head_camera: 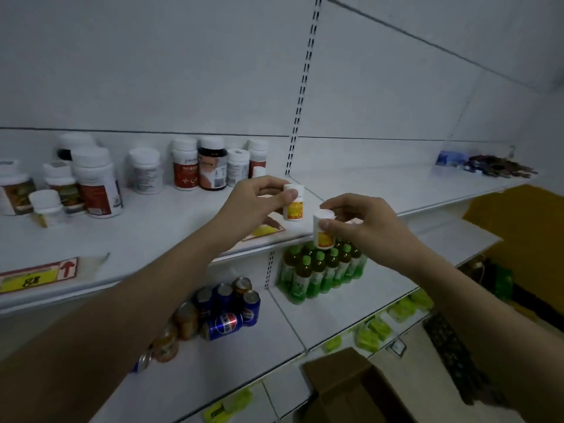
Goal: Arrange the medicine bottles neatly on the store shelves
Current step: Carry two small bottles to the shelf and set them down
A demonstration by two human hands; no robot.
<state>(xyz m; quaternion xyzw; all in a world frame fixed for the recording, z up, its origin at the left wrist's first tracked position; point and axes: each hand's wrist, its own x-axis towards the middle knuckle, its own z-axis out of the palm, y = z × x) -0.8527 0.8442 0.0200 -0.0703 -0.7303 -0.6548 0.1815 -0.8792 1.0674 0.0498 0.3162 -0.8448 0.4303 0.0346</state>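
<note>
The left hand (259,198) is reaching in from seven o'clock, its fingers (290,195) and thumb pinching a small white bottle with a yellow label (293,206) by the cap, holding it upright just above the upper shelf (152,233) near its front edge; the right hand (351,218) is coming in from four o'clock, its fingers curling round the cap of a second small yellow-labelled bottle (323,232), which is hanging just off the shelf's front edge, at five o'clock from the first and close beside it without touching; a group of larger medicine bottles (210,164) is standing along the back of the same shelf at ten o'clock from the hands, with more white-capped bottles (91,184) sitting further towards nine o'clock; a yellow price tag (30,280) is lying at the shelf's front edge at eight o'clock; on the lower shelf (381,279), green-capped drink bottles (320,270) are standing at six o'clock below the right hand; blue soda cans (225,312) are lying in a loose heap at seven o'clock; a brown cardboard box (345,389) is sitting open at the bottom of the view.
</note>
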